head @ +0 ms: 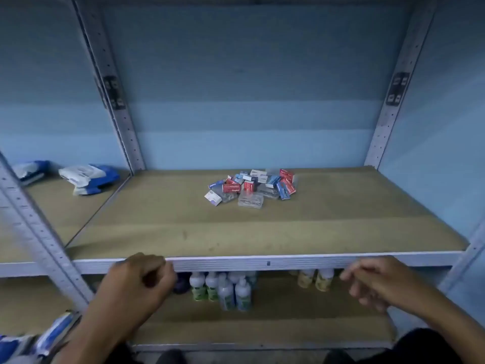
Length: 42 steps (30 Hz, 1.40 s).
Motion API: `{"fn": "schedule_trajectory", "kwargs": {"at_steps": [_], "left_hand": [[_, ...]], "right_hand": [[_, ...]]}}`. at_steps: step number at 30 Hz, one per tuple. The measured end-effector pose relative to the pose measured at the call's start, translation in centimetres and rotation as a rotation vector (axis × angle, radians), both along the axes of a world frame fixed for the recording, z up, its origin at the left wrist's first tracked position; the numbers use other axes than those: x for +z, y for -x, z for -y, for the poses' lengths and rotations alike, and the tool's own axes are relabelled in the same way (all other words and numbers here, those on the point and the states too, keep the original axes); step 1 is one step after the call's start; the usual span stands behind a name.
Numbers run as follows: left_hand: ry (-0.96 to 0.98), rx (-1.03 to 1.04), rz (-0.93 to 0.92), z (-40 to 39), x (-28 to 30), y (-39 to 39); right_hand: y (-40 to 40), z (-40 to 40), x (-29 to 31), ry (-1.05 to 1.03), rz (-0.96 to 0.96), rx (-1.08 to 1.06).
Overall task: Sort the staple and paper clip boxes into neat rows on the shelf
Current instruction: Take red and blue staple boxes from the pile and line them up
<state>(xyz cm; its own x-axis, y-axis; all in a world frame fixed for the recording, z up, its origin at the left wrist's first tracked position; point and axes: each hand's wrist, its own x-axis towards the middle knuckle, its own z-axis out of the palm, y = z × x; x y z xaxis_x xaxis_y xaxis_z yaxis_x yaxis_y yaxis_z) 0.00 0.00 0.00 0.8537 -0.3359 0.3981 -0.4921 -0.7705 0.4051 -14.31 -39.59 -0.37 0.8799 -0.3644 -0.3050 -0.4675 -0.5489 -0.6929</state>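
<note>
Head view: jumbled heap of small red, blue, white & clear plastic staple/paper-clip boxes sits toward the back-centre of the tan wooden shelf board, not in rows. Left hand & right hand hover just in front of the board's pale metal front rail, well apart from the heap, fingers loosely curled, holding nothing. Under the board: white plastic bottles w/ green labels; left of it, blue-white packets on the next bay.

Box labels in the pile too small to read, bottles on the lower shelf partly hidden by the shelf rail, right hand motion-blurred, packets cut off at near left.
</note>
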Motion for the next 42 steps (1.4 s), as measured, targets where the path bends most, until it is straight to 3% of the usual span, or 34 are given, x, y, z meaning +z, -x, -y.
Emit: {"fn": "schedule_trajectory", "kwargs": {"at_steps": [3,6,18,21,30,37,42], "left_hand": [[0.093,-0.145,0.078,5.4,0.0,-4.1],[0.127,-0.167,0.138,9.8,-0.4,-8.9],[-0.084,-0.071,0.199,15.8,-5.3,-20.2],[-0.182,-0.037,0.174,16.4,-5.9,-21.0],[-0.207,0.029,0.139,17.1,-5.7,-22.0],[-0.093,-0.009,0.110,17.6,-4.6,-21.7],[0.130,-0.130,0.022,16.8,-3.0,-20.5]], "right_hand": [[-5.6,0.6,0.3,0.095,0.239,-0.090],[-11.5,0.5,0.4,0.186,0.348,-0.134],[-25.0,3.7,-4.1,0.295,0.411,-0.354],[-26.0,3.9,-4.6,0.287,0.443,-0.374],[-26.7,3.6,-4.8,0.222,0.481,-0.436],[-25.9,3.6,-3.3,0.166,0.539,-0.424],[-23.8,3.7,-1.6,0.104,0.557,-0.347]]}}
